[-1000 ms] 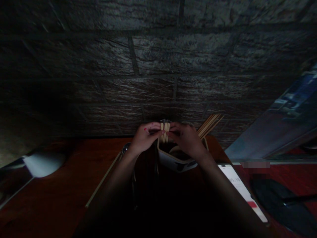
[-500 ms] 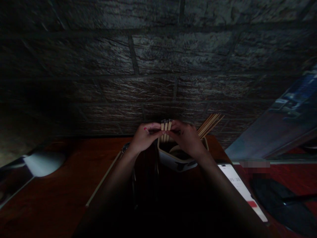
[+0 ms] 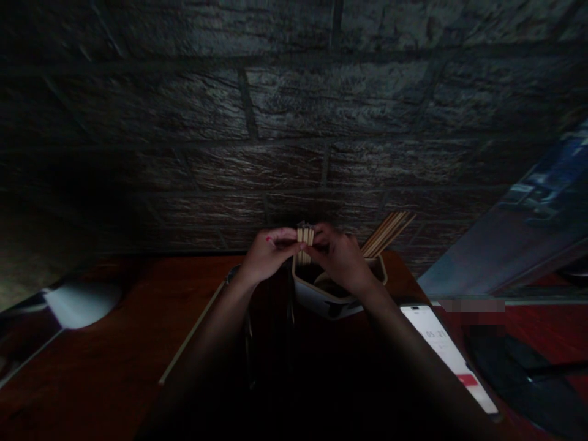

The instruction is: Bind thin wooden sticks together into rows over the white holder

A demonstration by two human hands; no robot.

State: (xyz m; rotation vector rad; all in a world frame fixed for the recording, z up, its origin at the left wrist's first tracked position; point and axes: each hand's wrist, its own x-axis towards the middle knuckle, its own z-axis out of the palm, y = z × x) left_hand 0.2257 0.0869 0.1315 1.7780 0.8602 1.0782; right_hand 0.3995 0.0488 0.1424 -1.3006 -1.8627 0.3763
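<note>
Between my two hands is a small bundle of pale wooden chopsticks [image 3: 305, 237], held upright with several ends side by side. My left hand [image 3: 270, 252] pinches the bundle from the left, thumb in front and fingers behind. From the other side my right hand [image 3: 342, 254] grips it too, its thumb and fingertips against the sticks. Below them stands a pale, angular container [image 3: 321, 300] with a light rim; the lower ends of the bundle reach down to its back left part. More long chopsticks [image 3: 388, 234] lean out of the container at the right.
A phone [image 3: 450, 358] with a lit screen lies by my right forearm. One loose chopstick [image 3: 193, 334] lies on the brown wooden table [image 3: 138, 306] at the left. Behind rises a stone-brick wall [image 3: 294, 110]. A white object [image 3: 82, 303] stands at far left.
The sticks between my hands have been drawn closer together and slightly left. My right hand has shifted a little left; my left hand stays almost where it was.
</note>
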